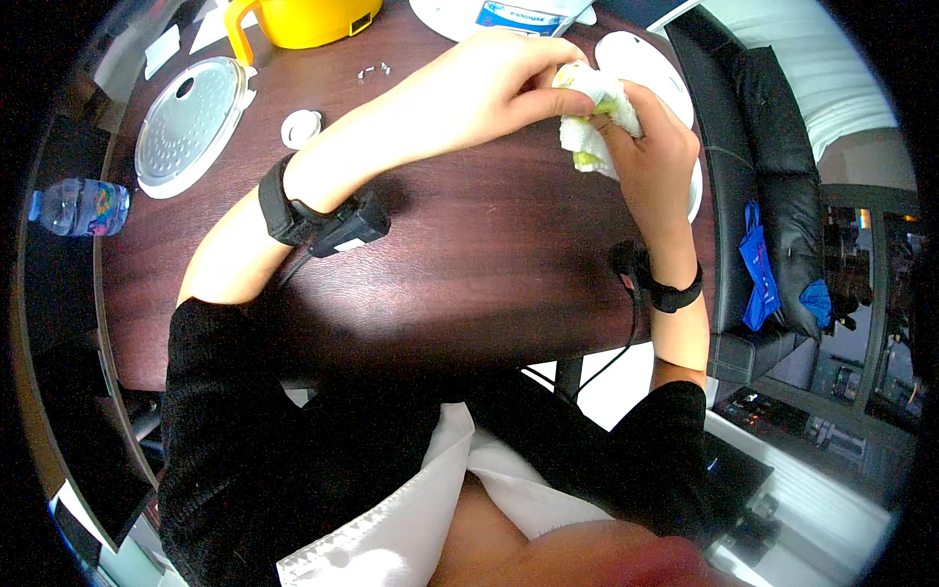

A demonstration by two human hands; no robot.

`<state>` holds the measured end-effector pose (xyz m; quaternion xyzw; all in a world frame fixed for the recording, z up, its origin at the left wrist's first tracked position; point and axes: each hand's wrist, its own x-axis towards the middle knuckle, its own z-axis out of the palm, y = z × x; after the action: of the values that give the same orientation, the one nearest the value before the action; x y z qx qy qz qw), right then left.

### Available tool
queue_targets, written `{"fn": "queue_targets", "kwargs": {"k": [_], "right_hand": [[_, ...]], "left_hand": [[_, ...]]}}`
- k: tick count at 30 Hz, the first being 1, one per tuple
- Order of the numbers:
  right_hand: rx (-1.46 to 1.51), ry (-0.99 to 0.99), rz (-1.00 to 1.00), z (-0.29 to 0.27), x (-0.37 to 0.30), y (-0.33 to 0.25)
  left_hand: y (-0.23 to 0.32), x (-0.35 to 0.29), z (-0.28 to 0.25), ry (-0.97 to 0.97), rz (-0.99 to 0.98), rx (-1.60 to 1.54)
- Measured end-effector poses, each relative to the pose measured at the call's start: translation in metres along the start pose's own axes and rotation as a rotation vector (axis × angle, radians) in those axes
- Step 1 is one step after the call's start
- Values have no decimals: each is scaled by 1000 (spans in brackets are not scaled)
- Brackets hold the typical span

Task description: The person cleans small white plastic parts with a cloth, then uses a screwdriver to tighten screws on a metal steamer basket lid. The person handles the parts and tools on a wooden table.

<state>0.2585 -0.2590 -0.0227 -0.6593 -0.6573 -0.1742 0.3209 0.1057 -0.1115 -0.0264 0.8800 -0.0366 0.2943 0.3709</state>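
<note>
At the far right of the table, both my hands hold a crumpled white cloth (585,143) with yellow-green patches. My left hand (533,86) pinches its upper left side between thumb and fingers. From the right, my right hand (657,149) grips the other side, with its thumb pressed on the cloth. Whether anything is wrapped inside it is hidden. Just behind my right hand lies a white rounded part (638,57), partly covered by that hand.
A yellow container with a handle (311,22) and a white package with a blue label (528,18) stand at the back. Leftward are a grey perforated lid (192,125), a white ring (300,128) and small metal pieces (373,71). A water bottle (86,207) lies beyond the left edge.
</note>
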Motion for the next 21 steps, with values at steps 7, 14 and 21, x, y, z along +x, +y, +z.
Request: {"fn": "queue_targets", "kwargs": {"k": [7,14,21], "right_hand": [[1470,-465,639,-2,-3,23],[1040,-123,622,8,-14,29],[1055,164,759,-8,-4,28]], "left_hand": [[-2,5,-8,67,301,-14],[7,7,-32,27,105,-45],[10,-12,-93,107,19,199]]}}
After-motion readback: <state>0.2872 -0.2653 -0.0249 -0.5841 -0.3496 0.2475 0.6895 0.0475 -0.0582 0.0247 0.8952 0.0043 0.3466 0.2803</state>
